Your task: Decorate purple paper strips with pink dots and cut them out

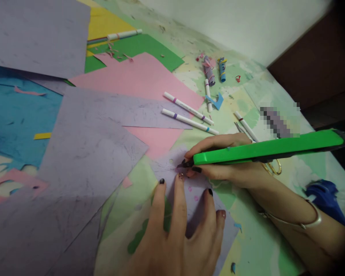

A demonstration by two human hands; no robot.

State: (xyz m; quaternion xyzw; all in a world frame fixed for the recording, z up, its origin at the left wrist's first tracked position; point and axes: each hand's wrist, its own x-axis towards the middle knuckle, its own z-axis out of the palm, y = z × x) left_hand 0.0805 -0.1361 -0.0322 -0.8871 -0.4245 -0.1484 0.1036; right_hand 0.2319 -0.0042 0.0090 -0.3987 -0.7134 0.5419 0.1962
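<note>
A long green utility knife point(264, 147) with a dark tip is in my right hand point(218, 159), thumb and fingers closed around its front end. The tip rests on a small purple paper sheet point(228, 226) bearing little pink marks. My left hand point(184, 222) lies on that same sheet with fingers spread and nothing in them, one fingertip close beside the knife's tip. Part of the sheet is hidden under both hands. Close beyond my right hand are scissors with gold handles point(275, 167), partly covered by the wrist.
Large purple sheets point(89, 153) spread over the left, beside pink point(140, 76), green point(149, 50) and blue paper point(23, 115). Several white markers point(188, 108) lie ahead. Small paper rolls point(222, 71) stand farther back near a wall. A dark blue object point(323, 197) sits at right.
</note>
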